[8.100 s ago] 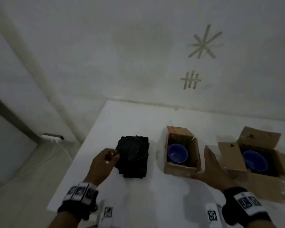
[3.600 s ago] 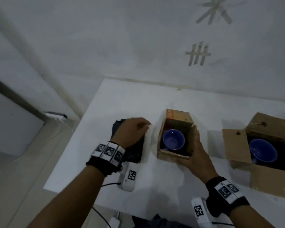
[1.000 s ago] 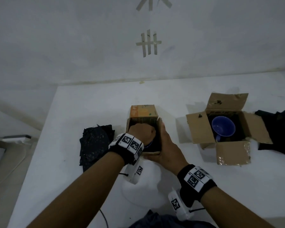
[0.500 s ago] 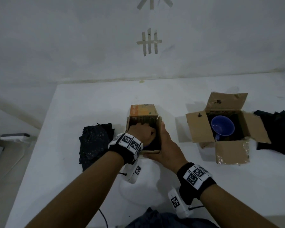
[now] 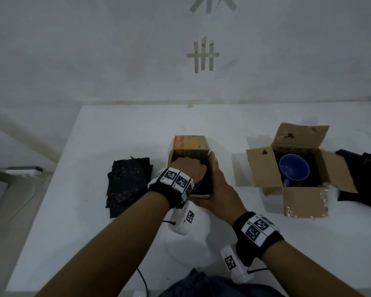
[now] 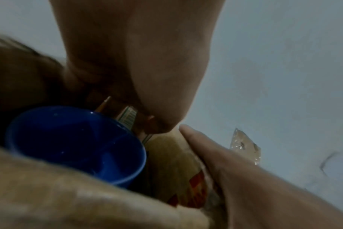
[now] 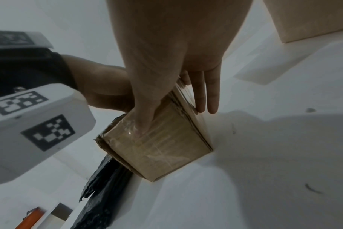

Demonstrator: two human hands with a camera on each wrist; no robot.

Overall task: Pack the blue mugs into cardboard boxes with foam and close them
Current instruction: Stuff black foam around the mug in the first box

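So, counting things: two cardboard boxes, two blue mugs, two dark foam piles, all on one white table (image 5: 120,249).

Mug one (image 6: 74,142) is glossy deep blue, sitting upright and open-mouthed inside the small box (image 5: 190,146), which has an orange printed flap at the far end. The left hand (image 5: 190,169) is down in that box, past the mug's rim, with its fingers curled; whether they're actually gripping anything I can't tell. The right hand (image 5: 217,187) steadies the same box from outside, thumb on the near face, straight fingers flat along the right wall.

Mug two (image 5: 294,167) is the same blue, upright in the bigger box (image 5: 263,168) to the right, all four flaps splayed open and black padding around it.

One foam pile (image 5: 126,183) lies just left of the small box; the other (image 5: 362,181) sits at the far right edge.
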